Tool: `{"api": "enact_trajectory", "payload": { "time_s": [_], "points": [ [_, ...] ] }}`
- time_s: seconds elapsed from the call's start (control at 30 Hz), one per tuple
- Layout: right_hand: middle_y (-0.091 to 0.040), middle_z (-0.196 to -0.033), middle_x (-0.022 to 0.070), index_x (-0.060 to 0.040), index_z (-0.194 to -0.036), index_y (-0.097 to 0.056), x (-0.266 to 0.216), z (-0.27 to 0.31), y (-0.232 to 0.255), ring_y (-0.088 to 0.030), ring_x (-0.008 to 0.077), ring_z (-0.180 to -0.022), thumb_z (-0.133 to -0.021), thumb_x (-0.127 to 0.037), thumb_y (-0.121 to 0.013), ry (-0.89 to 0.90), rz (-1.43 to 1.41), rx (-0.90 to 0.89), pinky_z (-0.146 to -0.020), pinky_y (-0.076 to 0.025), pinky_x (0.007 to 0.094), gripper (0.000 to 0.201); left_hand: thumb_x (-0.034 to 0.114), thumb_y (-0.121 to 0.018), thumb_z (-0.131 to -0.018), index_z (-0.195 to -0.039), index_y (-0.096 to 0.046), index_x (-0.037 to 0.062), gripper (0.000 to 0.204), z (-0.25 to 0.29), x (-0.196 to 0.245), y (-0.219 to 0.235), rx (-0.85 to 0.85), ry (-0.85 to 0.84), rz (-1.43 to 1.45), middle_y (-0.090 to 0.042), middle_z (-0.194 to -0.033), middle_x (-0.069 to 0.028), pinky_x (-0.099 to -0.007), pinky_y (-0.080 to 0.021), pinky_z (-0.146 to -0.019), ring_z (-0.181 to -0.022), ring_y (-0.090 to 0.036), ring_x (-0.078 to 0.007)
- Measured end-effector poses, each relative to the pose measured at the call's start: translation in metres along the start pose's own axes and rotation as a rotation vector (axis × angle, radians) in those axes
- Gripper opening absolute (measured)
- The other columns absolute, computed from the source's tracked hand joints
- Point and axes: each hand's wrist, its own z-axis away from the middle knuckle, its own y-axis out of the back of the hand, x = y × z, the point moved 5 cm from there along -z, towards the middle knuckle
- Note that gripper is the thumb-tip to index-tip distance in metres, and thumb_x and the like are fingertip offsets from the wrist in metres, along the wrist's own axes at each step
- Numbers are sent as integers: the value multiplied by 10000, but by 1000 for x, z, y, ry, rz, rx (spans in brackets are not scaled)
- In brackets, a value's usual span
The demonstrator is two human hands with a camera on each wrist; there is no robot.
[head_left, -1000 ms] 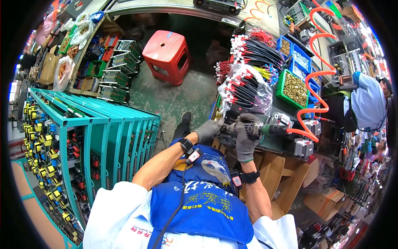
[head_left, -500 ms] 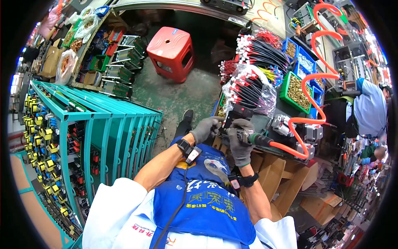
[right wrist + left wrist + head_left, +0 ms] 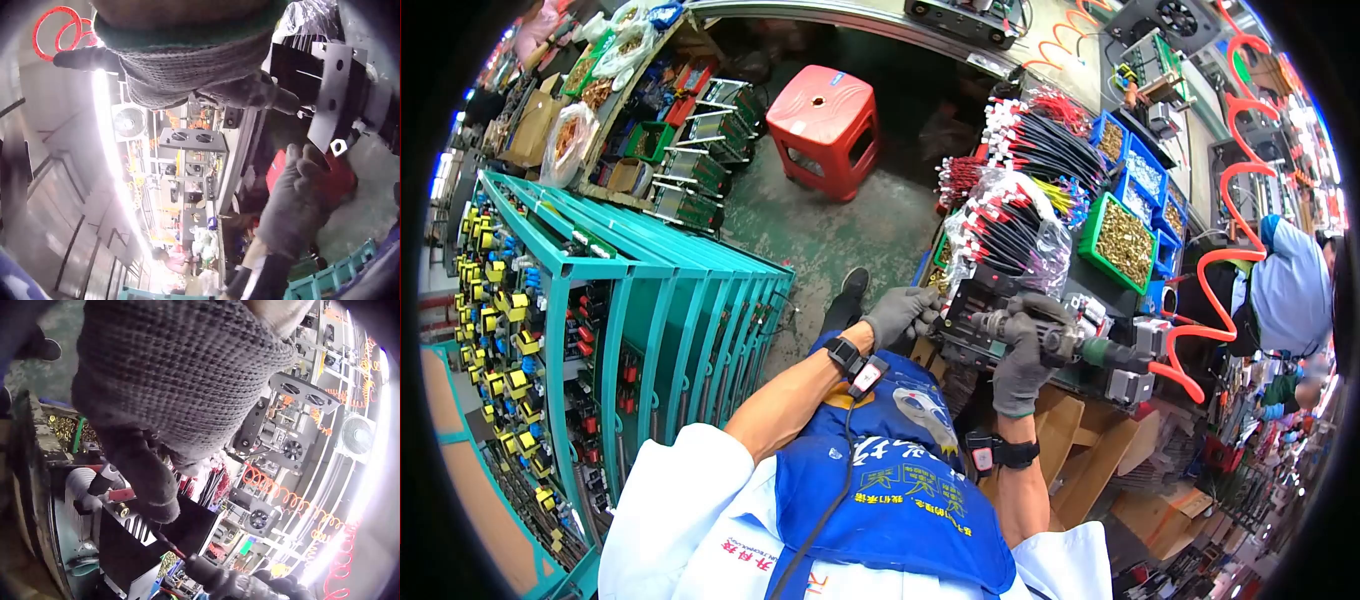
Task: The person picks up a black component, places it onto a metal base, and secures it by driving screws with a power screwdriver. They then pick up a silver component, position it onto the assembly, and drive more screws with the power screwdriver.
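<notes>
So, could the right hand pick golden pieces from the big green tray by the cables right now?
Probably not as things stand: the right hand grips a power tool, which it would likely have to release first. The green tray itself looks open on top, its golden pieces uncovered.

Tool (image 3: 1060,344) partly behind right fingers (image 3: 1040,304)

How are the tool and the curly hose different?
The tool is grey and dark green, while the hose is bright orange. The tool is thick and chunky; the hose is thinner and loops round and round. The right hand grips the tool, but no hand holds the hose. They are joined: the hose meets the back end of the tool.
</notes>
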Motion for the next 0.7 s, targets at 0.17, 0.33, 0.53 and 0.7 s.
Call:
{"api": "enact_trajectory", "payload": {
  "time_s": [0.17,0.33,0.53,0.7],
  "points": [
    [-630,-936,119,-4,-1058,-562,-7,-13,3,-634,184,-855,-814,20,-567,4,-181,60,-801,-558,341,246,227,-501,-1033,-1326,-506,6,366,-11,-3,-19,-199,3,289,-630,-1005,-51,-203,-507,-642,-752,-598,-90],
    [-628,-913,134,2,-1065,-542,-8,-12,3,-651,207,-848,-819,53,-554,-14,-177,137,-765,-580,350,251,174,-550,-1005,-1309,-498,0,354,-2,7,-22,-280,-3,345,-617,-1029,-50,-213,-531,-693,-823,-621,-106],
    [-650,-898,118,7,-1032,-575,-13,-12,-5,-647,167,-774,-814,32,-575,-24,-169,127,-730,-575,324,220,188,-573,-995,-1302,-505,4,365,1,12,-24,-314,24,379,-616,-1000,-38,-194,-536,-673,-809,-619,-95],
    [-654,-889,121,11,-1034,-573,-8,-11,-7,-636,161,-710,-805,34,-586,-93,-223,130,-692,-569,311,230,216,-604,-980,-1277,-528,10,369,0,10,-23,-340,67,334,-613,-940,-10,-159,-511,-598,-751,-610,-70]
  ]
}}
